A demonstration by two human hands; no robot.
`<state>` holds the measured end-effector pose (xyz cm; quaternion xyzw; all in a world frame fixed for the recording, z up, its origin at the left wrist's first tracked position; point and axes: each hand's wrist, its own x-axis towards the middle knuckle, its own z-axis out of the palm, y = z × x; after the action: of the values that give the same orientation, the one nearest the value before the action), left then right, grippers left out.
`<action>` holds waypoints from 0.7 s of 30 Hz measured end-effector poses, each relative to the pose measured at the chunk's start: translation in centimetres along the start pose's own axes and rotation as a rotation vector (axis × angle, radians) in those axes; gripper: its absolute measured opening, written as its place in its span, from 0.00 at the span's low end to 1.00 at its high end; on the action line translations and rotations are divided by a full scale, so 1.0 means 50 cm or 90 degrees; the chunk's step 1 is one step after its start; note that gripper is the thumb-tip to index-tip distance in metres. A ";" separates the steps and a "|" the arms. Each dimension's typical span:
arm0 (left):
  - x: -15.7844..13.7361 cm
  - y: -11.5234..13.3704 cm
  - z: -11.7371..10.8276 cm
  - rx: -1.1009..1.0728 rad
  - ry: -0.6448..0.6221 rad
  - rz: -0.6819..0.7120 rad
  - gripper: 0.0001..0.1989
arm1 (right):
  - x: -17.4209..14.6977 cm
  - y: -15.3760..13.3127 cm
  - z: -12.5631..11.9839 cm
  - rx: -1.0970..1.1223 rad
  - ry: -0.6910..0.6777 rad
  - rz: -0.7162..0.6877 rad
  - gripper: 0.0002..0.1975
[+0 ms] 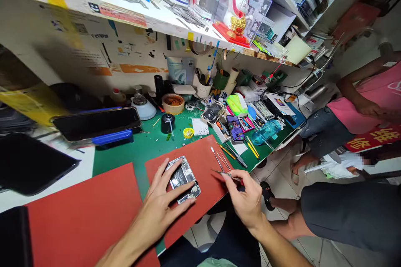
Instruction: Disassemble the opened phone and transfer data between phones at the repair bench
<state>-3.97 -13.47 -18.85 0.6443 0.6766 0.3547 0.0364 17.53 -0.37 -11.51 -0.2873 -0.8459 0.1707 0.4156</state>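
Head view: red mat, tiled floor; left hand in spread grip over phone, right hand around tool.

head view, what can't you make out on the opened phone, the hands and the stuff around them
All in the head view:
Opened phone: parts of its inside, hidden under the left hand.
Battery: print too small to read.
Pointed metal tool: rear end, hidden by the right hand.
Black object, lower left: cut off by the picture's edge.
Pink top: cut off by the right edge.
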 end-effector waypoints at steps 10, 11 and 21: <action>0.017 0.088 -0.071 -0.131 0.241 0.079 0.10 | -0.036 0.084 0.119 -0.059 0.029 -0.026 0.05; 0.013 0.106 -0.076 -0.119 0.222 0.089 0.12 | -0.038 0.091 0.130 -0.099 0.016 -0.058 0.07; -0.140 0.188 -0.105 0.150 0.252 0.003 0.17 | -0.044 0.121 0.161 -0.226 0.018 -0.269 0.09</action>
<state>2.48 -22.78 -12.83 0.5634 0.7058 0.3930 -0.1731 14.25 2.57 -20.84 -0.1753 -0.8979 -0.0744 0.3970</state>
